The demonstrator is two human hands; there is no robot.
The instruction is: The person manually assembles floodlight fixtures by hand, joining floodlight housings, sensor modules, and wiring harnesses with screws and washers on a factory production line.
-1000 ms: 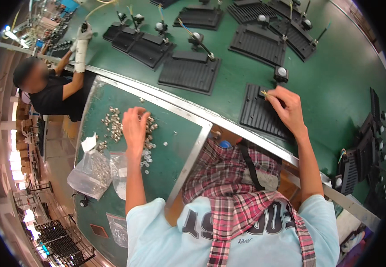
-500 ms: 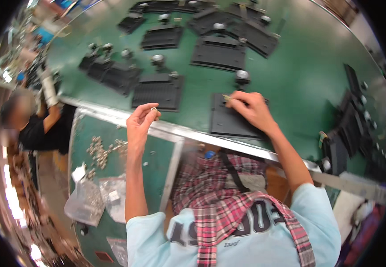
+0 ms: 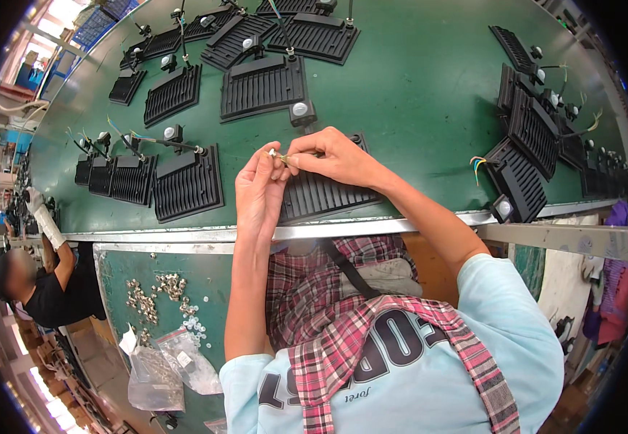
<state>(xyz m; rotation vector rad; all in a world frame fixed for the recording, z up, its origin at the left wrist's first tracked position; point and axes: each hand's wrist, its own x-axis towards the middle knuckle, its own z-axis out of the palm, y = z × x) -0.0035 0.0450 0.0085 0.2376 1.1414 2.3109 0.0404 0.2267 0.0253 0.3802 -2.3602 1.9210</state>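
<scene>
My left hand point(image 3: 260, 189) pinches a small pale, ring-like fitting point(image 3: 273, 152) between thumb and fingertips. Up against it, my right hand point(image 3: 337, 158) is closed in a pinch on thin wire ends point(image 3: 284, 158), mostly covered by the fingers. Both hands meet above a black ribbed floodlight housing point(image 3: 321, 197), which lies at the table's near edge. A white-domed sensor point(image 3: 299, 110) juts from the far side of that housing. My right hand and wrist hide part of its ribs.
More ribbed floodlight housings point(image 3: 187, 184) with coloured wires lie to the left, at the back and in a right-hand stack point(image 3: 533, 134). A lower green side table point(image 3: 220, 289) bears metal fittings point(image 3: 140, 300), clear rings point(image 3: 192, 325) and plastic bags point(image 3: 156, 376). Another person point(image 3: 53, 289) works at far left.
My hands, apart before, have come together, the left moving right to meet the right. The view has turned, so the housings appear shifted.
</scene>
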